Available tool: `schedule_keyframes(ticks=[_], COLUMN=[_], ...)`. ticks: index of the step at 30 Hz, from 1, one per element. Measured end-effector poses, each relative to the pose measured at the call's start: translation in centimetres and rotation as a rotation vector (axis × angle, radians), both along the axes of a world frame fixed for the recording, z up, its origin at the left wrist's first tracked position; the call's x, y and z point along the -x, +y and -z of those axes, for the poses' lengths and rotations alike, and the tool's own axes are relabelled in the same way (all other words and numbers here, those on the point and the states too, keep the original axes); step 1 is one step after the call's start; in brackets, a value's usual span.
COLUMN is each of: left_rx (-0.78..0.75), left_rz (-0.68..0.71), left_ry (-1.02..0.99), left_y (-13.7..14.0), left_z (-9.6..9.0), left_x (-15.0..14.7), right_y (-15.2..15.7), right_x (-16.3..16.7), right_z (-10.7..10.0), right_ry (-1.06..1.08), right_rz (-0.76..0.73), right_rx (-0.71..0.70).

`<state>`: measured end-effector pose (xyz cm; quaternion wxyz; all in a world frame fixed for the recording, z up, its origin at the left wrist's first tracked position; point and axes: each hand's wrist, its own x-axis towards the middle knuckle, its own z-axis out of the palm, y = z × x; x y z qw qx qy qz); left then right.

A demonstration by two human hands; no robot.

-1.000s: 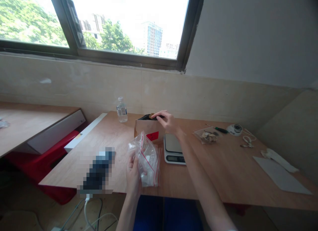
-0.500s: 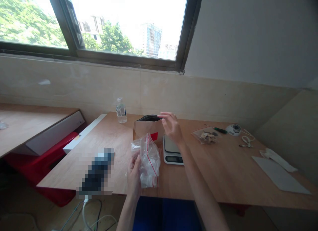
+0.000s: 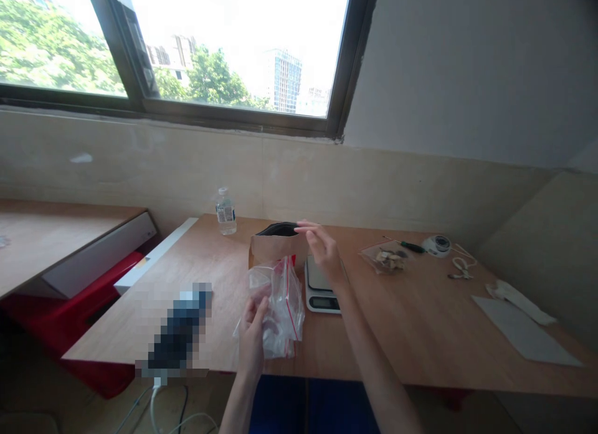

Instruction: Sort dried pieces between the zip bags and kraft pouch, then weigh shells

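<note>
My left hand (image 3: 253, 322) is closed around clear zip-lock bags (image 3: 283, 312) with red seal lines, above the front of the table. Behind them stands a brown paper bag (image 3: 271, 247), its dark-lined mouth gaping at the top. At the right end of that mouth is my right hand (image 3: 322, 247), fingers stretched out and nothing seen between them. Whether the fingertips touch the rim, I cannot tell. Below my right hand lies a white kitchen scale (image 3: 322, 304), partly covered by the wrist and forearm.
A water bottle (image 3: 227, 213) stands at the back left. A pixelated dark object (image 3: 177, 334) with a cable lies front left. To the right are a bag of small pieces (image 3: 387, 258), a screwdriver (image 3: 412, 247), a white camera (image 3: 436, 245) and a grey sheet (image 3: 523, 331).
The zip-lock bags in my left hand have shifted slightly right and fanned out a little. My right hand stays by the paper bag's mouth. The whole view has tilted slightly.
</note>
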<state>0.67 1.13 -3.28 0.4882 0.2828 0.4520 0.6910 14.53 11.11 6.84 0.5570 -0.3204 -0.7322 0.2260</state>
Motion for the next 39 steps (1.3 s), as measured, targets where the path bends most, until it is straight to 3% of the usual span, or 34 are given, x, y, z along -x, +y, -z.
schedule_keyframes(ticks=[4,8,14,18,20,21,24,25,28,32,35,37,39], left_rx=[-0.019,-0.025,0.094,0.129,0.156,0.162,0.167,0.174,0.143,0.071,-0.049,-0.101,-0.035], left_rz=[0.049,0.09,-0.033,-0.016,-0.008,-0.021,-0.094,-0.116,-0.232,-0.41,-0.188,0.065,0.225], left_ry=[0.104,0.155,0.249,0.294,0.337,0.374,0.558,0.631,0.84,1.087,1.207,1.286,1.344], left_y=[-0.4,-0.7,-0.4,0.1,0.7,1.1,2.2,2.4,2.6,1.4,0.5,0.2,0.3], left_z=[-0.5,-1.0,-0.8,-0.8,-0.4,-0.1,1.2,1.6,1.7,-0.3,-0.9,0.2,2.1], left_x=[-0.2,-0.5,-0.5,0.0,0.5,0.9,1.8,1.9,1.6,0.0,-0.7,-0.8,-0.7], right_y=[-3.7,-5.6,-5.7,-4.7,-3.3,-2.3,1.4,2.5,5.0,6.2,6.5,6.6,6.4], right_x=[0.2,0.8,1.7,0.1,-2.5,-4.3,-10.5,-12.5,-17.0,-19.4,-20.3,-20.9,-21.6], right_z=[1.8,3.1,4.7,6.9,8.2,8.8,10.5,11.0,12.4,13.7,13.8,13.4,12.5], right_ry=[-0.062,-0.135,0.039,0.144,0.139,0.135,-0.113,-0.136,-0.175,-0.216,-0.215,-0.196,-0.163], right_rz=[0.034,-0.033,-0.051,-0.104,-0.004,0.124,0.74,0.84,0.961,1.002,1.02,1.03,1.045], right_rx=[0.202,0.413,0.566,0.651,0.65,0.613,0.258,0.224,0.201,0.183,0.179,0.19,0.199])
